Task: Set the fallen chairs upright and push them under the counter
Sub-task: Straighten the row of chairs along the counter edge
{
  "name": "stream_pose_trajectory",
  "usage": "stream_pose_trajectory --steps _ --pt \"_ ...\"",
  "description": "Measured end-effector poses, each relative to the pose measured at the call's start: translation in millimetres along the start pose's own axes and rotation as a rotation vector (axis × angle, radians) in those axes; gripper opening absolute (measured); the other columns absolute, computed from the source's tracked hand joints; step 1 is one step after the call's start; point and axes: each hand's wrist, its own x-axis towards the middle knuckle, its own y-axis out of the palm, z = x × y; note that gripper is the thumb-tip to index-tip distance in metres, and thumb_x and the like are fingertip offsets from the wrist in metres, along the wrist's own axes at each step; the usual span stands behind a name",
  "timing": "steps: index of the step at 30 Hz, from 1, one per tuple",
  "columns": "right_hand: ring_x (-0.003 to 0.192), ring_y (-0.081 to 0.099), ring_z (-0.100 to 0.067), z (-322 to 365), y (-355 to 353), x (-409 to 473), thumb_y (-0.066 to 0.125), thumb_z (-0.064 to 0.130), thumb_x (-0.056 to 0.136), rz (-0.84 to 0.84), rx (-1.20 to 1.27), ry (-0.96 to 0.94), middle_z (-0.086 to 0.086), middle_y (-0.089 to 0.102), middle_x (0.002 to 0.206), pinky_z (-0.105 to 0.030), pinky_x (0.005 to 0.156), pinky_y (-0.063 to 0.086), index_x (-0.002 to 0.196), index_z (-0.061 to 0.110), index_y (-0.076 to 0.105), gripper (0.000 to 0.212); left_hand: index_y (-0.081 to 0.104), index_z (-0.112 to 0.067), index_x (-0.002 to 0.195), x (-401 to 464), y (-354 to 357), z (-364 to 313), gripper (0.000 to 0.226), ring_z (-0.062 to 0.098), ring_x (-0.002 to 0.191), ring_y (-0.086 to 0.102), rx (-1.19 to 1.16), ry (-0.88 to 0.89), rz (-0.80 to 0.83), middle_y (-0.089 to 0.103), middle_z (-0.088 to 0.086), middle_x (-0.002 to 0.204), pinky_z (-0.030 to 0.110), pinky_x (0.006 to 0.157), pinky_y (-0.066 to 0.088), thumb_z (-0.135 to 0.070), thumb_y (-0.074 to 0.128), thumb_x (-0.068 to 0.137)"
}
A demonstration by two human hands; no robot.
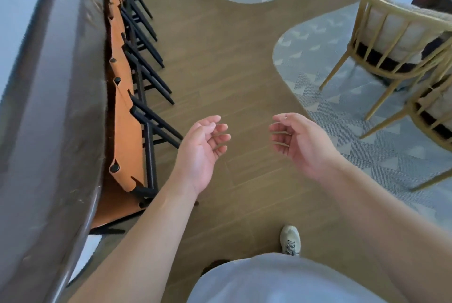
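Observation:
Several bar chairs with orange leather backs and black metal legs stand upright in a row against the dark counter (56, 112) on the left; the nearest chair (127, 136) has its back right at the counter's edge. My left hand (203, 148) hovers palm up over the wooden floor just right of that chair's legs, fingers loosely curled, holding nothing. About a hand's width to the right, my right hand (296, 141) is held the same way, also with nothing in it. Neither hand touches a chair.
Wooden floor (220, 63) runs along the counter. At the right, gold-framed armchairs (396, 36) with pale cushions stand on a grey patterned carpet (342, 112). My shoe (290, 239) is on the floor below my hands.

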Motion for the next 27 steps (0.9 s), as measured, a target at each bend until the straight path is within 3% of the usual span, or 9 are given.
stream_pose_trajectory --steps 12,22,27 --pt "0.07 0.065 -0.017 32.3 19.5 89.7 0.062 0.026 0.08 0.254 -0.082 0.115 -0.003 0.07 0.085 -0.03 0.061 0.054 0.09 0.02 0.074 0.016 0.071 -0.022 0.11 30.5 -8.1 -15.6 0.024 0.018 0.093 0.067 -0.134 0.099 -0.313 0.069 0.002 0.103 0.032 0.078 0.053 -0.031 0.064 0.089" --pt "0.068 0.066 -0.016 32.5 98.6 187.0 0.061 0.024 0.08 0.302 -0.161 0.172 -0.003 0.071 0.083 -0.027 0.054 0.052 0.089 0.018 0.073 0.016 0.074 -0.027 0.103 115.9 -63.1 -42.7 0.017 0.017 0.093 0.069 -0.234 0.109 -0.437 0.071 0.0 0.103 0.035 0.083 0.052 -0.032 0.067 0.088" --pt "0.067 0.065 -0.017 36.9 166.9 251.7 0.062 0.025 0.076 0.307 -0.209 0.169 -0.003 0.07 0.082 -0.028 0.055 0.052 0.09 0.017 0.072 0.019 0.072 -0.026 0.108 180.9 -116.7 -75.9 0.025 0.017 0.094 0.069 -0.267 0.114 -0.458 0.071 0.001 0.105 0.035 0.083 0.052 -0.036 0.07 0.085"
